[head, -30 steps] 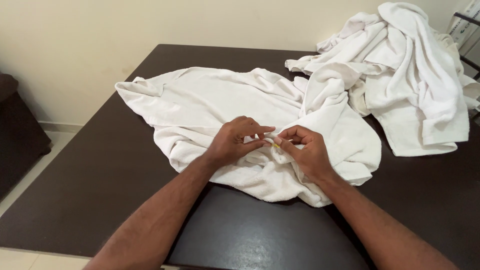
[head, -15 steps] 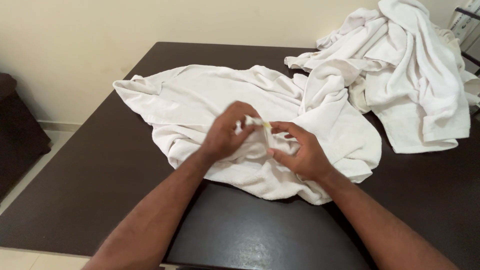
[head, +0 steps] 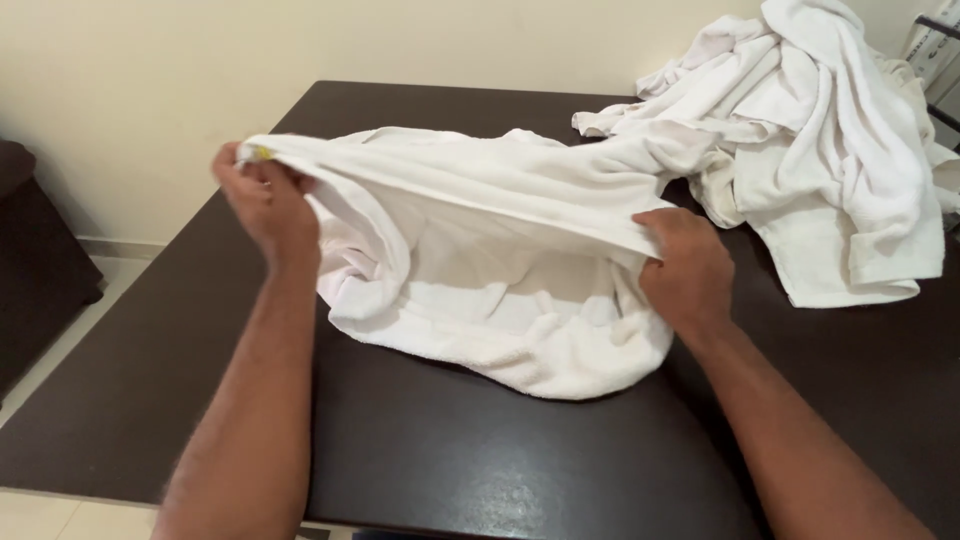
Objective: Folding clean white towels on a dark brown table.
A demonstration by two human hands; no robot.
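Stretching a white towel edge between two raised hands

A white towel (head: 470, 250) is held up over a dark brown table (head: 480, 450), its top hem pulled into a nearly straight line between the two hands. The left hand (head: 265, 205) is clenched around one corner of the hem at the upper left, the fingers curled over the cloth, and a small yellow tag (head: 264, 153) can be seen at that corner just above the knuckles. The right hand (head: 690, 265) is closed on the hem further along, towards the right, with the thumb laid on top of the fabric and the fingers tucked beneath it. Between the two grips the edge is drawn taut and slightly sloped, higher at the left hand than at the right.

Below the lifted hem the rest of the towel hangs down in loose folds, and its lower part is bunched on the tabletop, where it rests near the middle of the table. A woven band across the towel can be made out in the sagging part.

A pile of white towels (head: 820, 130) is heaped at the far right corner of the table, and the held towel's far end runs up against it. A cream wall (head: 250, 50) stands behind the table, and a dark piece of furniture (head: 30, 270) is seen at the left edge, on a pale tiled floor (head: 50, 350).
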